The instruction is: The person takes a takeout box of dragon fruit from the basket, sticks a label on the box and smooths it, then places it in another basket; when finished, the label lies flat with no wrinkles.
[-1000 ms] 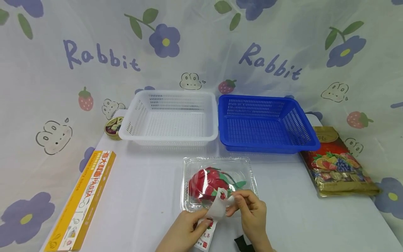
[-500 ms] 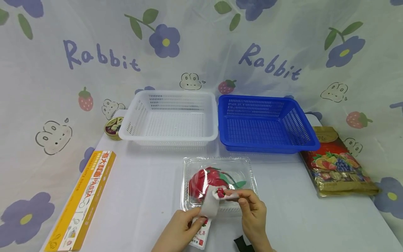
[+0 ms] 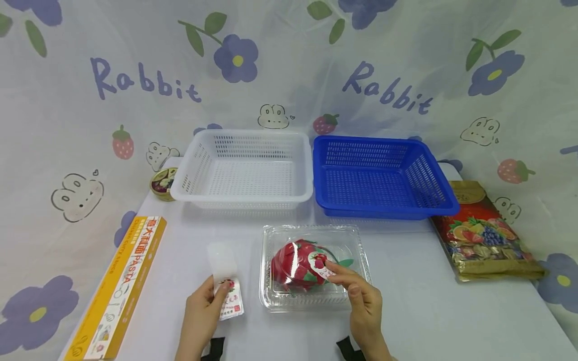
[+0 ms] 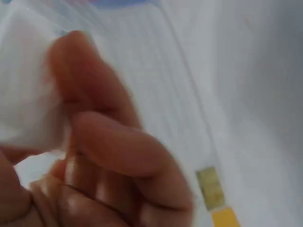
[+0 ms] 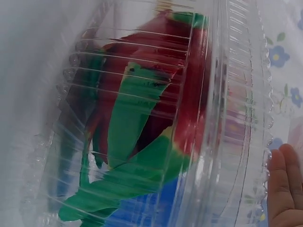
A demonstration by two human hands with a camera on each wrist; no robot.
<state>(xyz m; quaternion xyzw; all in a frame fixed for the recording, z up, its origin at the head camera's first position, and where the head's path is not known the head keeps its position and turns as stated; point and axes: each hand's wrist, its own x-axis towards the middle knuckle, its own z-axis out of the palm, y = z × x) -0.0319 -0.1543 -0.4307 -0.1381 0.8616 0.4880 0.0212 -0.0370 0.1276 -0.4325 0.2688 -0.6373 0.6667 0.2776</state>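
Note:
A clear plastic clamshell box (image 3: 307, 303) holds a red dragon fruit (image 3: 289, 263) with green leaf tips, also visible through ridged plastic in the right wrist view. Over its lid, my right hand (image 3: 365, 303) pinches a small white sticker (image 3: 319, 264) printed with a red fruit, between thumb and fingers. Left of the box, my left hand (image 3: 200, 311) pinches a strip of stickers (image 3: 232, 303) on white backing paper; its bare translucent end points away from me. In the left wrist view the strip's backing (image 4: 26, 94) is blurred between thumb and fingers.
A white basket (image 3: 241, 198) and a blue basket (image 3: 384, 210) stand side by side at the back. A yellow pasta box (image 3: 117, 291) lies at the left, with a round tin (image 3: 162, 183) behind it. A red and gold bag (image 3: 489, 240) lies at the right.
The sticker has come off the strip and sits at my right fingertips over the lid. My left hand has moved away to the left with the strip.

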